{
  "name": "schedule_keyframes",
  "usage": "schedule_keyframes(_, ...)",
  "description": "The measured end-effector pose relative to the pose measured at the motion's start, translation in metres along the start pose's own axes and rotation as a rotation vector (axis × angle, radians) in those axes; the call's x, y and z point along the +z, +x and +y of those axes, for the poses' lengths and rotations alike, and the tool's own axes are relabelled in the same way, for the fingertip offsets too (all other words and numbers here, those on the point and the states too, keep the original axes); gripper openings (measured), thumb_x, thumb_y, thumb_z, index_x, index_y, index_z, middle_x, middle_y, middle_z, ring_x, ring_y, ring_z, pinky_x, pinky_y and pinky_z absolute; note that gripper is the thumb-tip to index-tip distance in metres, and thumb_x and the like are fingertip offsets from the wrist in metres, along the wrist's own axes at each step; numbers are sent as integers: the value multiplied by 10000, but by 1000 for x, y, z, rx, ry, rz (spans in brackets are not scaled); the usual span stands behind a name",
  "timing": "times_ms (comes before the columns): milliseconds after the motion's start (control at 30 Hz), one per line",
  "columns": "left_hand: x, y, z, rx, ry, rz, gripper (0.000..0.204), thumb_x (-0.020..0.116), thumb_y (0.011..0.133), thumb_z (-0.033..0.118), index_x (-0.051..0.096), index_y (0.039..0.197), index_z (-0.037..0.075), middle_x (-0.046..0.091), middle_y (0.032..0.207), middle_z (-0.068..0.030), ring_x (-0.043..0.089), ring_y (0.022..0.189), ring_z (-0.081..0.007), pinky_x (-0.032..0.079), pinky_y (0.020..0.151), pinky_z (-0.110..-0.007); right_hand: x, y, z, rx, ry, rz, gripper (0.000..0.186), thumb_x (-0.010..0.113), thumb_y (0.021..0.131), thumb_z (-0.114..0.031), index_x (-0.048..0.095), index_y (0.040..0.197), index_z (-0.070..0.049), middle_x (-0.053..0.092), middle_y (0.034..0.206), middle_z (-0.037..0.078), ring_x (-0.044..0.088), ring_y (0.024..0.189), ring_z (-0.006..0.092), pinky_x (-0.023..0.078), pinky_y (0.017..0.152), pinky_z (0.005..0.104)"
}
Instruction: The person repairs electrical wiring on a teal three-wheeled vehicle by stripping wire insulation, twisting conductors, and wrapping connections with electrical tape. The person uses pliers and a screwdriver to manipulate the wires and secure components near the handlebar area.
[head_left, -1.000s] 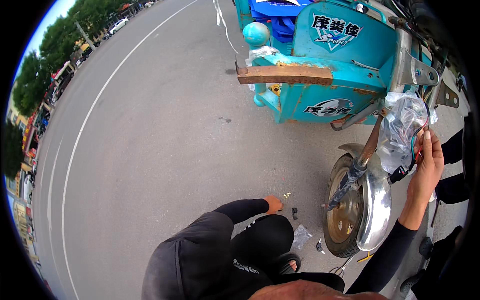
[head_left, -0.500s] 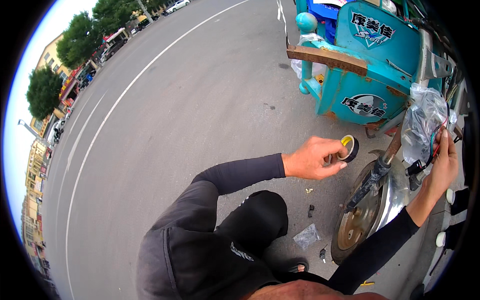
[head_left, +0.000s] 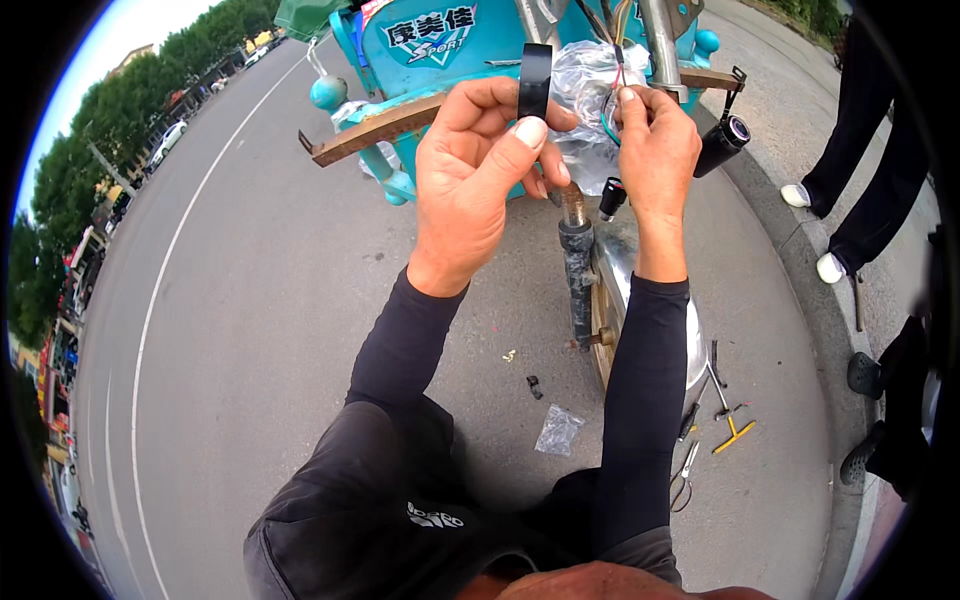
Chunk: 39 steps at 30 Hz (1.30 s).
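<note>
My left hand (head_left: 462, 190) is closed on a roll of black tape (head_left: 535, 82), gripping it between thumb and fingers with its edge toward me. Beside it, my right hand (head_left: 660, 165) pinches thin coloured wires (head_left: 620, 72) that hang down at the front of a teal three-wheeler (head_left: 490, 20). Behind both hands, a crumpled clear plastic bag (head_left: 578, 85) surrounds part of the wiring. Under them stand the rusty front fork (head_left: 578, 270) and the front wheel with a shiny mudguard (head_left: 618, 262). My fingers partly hide the wire ends.
A rusty brown bar (head_left: 385, 130) juts out at the vehicle's left. A black cylinder (head_left: 718, 147) hangs at right. Scissors (head_left: 684, 478), a yellow T-handled tool (head_left: 735, 437) and a clear packet (head_left: 559, 430) lie on the asphalt. People's legs (head_left: 850, 130) stand by the kerb (head_left: 800, 245).
My view has swung right, toward the vehicle's front. My left hand has brought the tape roll up close to my right hand, which still holds the wires.
</note>
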<state>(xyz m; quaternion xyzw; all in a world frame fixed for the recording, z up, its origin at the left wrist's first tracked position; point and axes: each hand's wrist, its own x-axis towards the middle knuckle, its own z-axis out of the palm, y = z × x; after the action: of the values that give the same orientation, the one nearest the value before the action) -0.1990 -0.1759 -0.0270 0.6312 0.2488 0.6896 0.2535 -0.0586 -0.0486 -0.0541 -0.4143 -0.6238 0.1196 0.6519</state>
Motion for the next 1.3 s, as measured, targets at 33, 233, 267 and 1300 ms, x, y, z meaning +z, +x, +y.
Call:
schedule_keyframes(33,1,-2,-8,-9,-55,-4,230,567,990,107,540,1200,16,697,1077,-175,687,771,-175,531,632,-258,-6,2,0,70,50,-53,266,642,947,-240,740,1001,1,740,872,183,723,838,342,538,774,417)
schedule_keyframes(233,-47,8,-19,12,-163,-56,237,584,971,72,541,1193,3,693,1066,-144,677,847,-153,540,707,-268,0,-19,-47,-390,-301,153,267,665,955,-190,705,1130,7,745,988,159,729,843,302,552,752,378)
schedule_keyframes(267,-53,5,-20,-11,-182,-70,228,587,968,49,540,1185,-5,690,1064,-134,673,861,-140,547,720,-265,0,-26,-58,-338,-100,58,256,676,948,-171,706,1133,2,747,999,142,726,839,263,552,731,353)
schedule_keyframes(1300,-79,13,-66,-17,366,-152,226,677,917,36,657,1125,-49,717,978,-56,656,853,-86,535,788,-247,36,-48,-33,-494,-9,-122,223,727,770,-5,574,925,-52,643,740,74,664,602,235,510,534,328)
